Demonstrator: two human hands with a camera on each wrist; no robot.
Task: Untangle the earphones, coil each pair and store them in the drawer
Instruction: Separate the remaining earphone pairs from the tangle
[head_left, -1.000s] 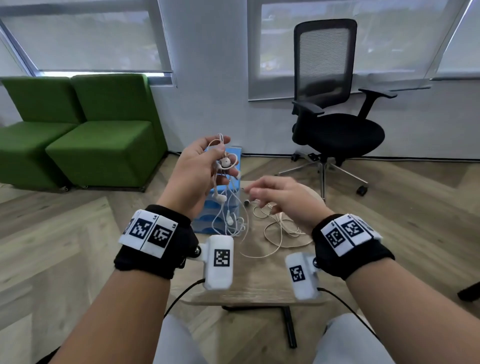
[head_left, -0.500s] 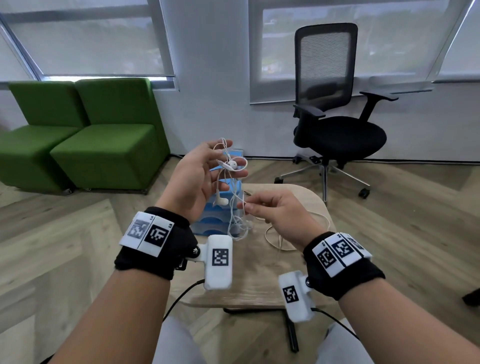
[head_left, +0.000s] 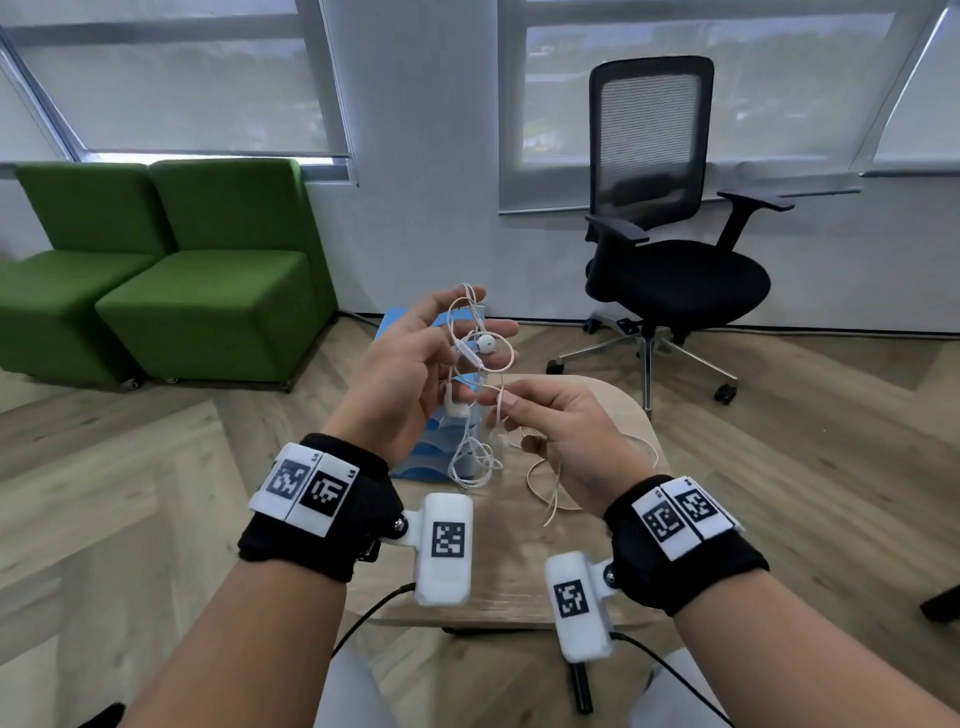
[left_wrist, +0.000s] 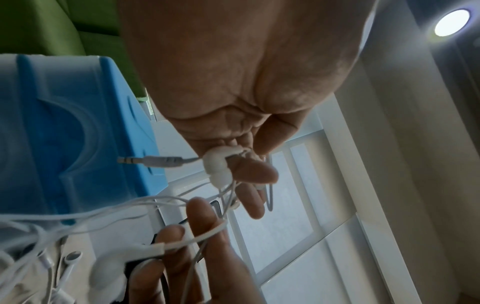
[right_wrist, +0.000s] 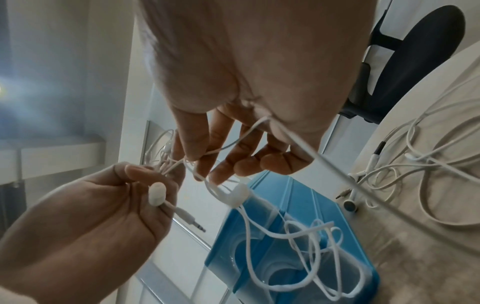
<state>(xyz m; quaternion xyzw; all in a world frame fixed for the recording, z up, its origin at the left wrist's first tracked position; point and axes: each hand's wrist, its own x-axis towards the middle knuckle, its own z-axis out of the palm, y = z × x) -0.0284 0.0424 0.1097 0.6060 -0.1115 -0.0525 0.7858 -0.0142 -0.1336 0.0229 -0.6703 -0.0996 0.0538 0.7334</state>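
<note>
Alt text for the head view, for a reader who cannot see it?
Above a small wooden table, the left hand holds up tangled white earphones while the right hand pinches one cord. A blue drawer unit stands behind them.

I hold my left hand (head_left: 410, 374) up, palm toward me, fingers curled around white earphones (head_left: 470, 364). My right hand (head_left: 566, 441) pinches their wire with thumb and finger.

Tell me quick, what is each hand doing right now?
Left hand: fingers curled, holding up the tangled white earphones.
Right hand: pinching one cord of the same earphones between thumb and fingertips.
</note>
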